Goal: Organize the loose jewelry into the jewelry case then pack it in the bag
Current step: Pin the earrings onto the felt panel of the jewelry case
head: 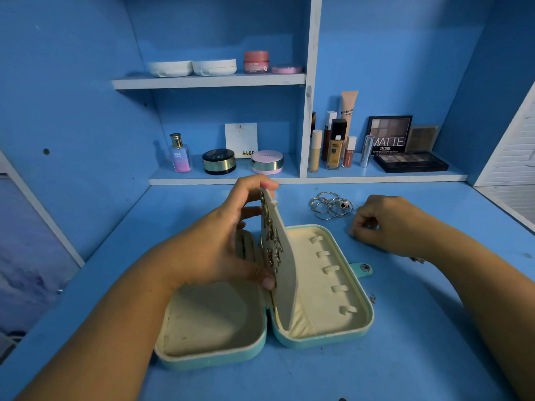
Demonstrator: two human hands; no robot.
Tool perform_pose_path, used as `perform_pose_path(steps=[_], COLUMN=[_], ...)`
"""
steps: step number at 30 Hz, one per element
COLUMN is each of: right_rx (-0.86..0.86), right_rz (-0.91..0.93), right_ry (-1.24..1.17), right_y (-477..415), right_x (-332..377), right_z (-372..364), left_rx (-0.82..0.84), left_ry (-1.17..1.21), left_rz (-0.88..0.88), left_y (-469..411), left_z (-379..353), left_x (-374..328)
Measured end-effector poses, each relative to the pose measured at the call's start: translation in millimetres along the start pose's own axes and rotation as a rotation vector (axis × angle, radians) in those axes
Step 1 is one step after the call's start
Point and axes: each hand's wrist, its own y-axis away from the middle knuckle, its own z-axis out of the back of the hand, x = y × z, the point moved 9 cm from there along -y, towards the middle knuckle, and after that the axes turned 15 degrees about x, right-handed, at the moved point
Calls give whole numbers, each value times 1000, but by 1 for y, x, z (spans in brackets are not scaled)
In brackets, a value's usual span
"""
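A teal jewelry case with cream lining lies open on the blue desk. My left hand holds its cream middle flap upright, thumb at the lower edge and fingers at the top; several earrings hang on the flap's left face. The right half shows a row of small cream hooks with nothing on them. A pile of silver rings and bangles lies behind the case. My right hand rests on the desk right of the pile, fingertips pinched together, seemingly on a small piece I cannot make out.
Shelves behind the desk hold a perfume bottle, compacts, foundation bottles and eyeshadow palettes. A small metal piece lies by the case's right edge, near the snap tab. No bag is in view.
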Motion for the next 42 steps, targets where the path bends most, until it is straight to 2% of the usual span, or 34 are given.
perform_pose_path(steps=[5,9,15,20,22,25,29,34,38,42], right_rx=[-38,-37,3,-3,-71,-165,-44,19,-92,-93], right_rz=[-67,-53,9,-40,9,214,416,451,477,431], right_ry=[-3,17,146,282,191,20,54,235,332,258], right_y=[-2,-1,-2,-5,2,20,34,36,41,37], right_x=[-4,-4,7,18,26,52,100,116,123,124], right_z=[1,1,-3,-6,0,9,-10,-27,-23,-27], left_rx=[-3,-4,-11,-7,-10,-10,-13,-9,-20,-24], left_ry=[-9,-22,-21,-30,-35,-40,-47,-41,-61,-82], left_rz=[-3,1,1,-1,-4,-7,-5,-5,3,7], left_y=[0,0,0,0,0,0,1,-1,0,0], left_z=[0,0,1,1,1,2,2,1,2,2], left_x=[-1,-1,0,1,0,1,1,1,1,3])
